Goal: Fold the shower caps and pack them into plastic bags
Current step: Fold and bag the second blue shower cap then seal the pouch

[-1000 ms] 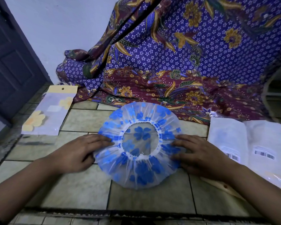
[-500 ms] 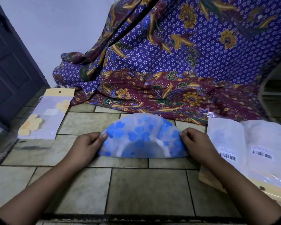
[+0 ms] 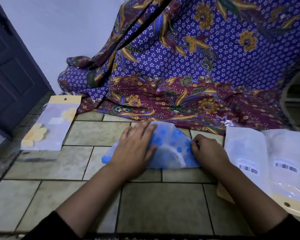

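Centre frame, a clear shower cap (image 3: 171, 146) printed with blue flowers lies folded to a half-round on the tiled floor (image 3: 163, 205), its straight edge toward us. Our left hand (image 3: 135, 146) lies flat across its left half, fingers straight, pressing it down. Our right hand (image 3: 207, 151) has its fingers curled at the cap's right corner, pinching the film there. We judge the step in hand to be the next fold, right corner over to the left. To do it well, we should anchor with the flat hand, push trapped air out toward the open edge, carry the corner across low, and line up the elastic rim before creasing, since slick film tends to spring back. Plastic bags (image 3: 246, 149) with barcode labels lie at right of frame, just beside the right hand. A yellow-flowered bag (image 3: 50, 123) lies at left. A patterned cloth (image 3: 189, 66) drapes across the upper frame.
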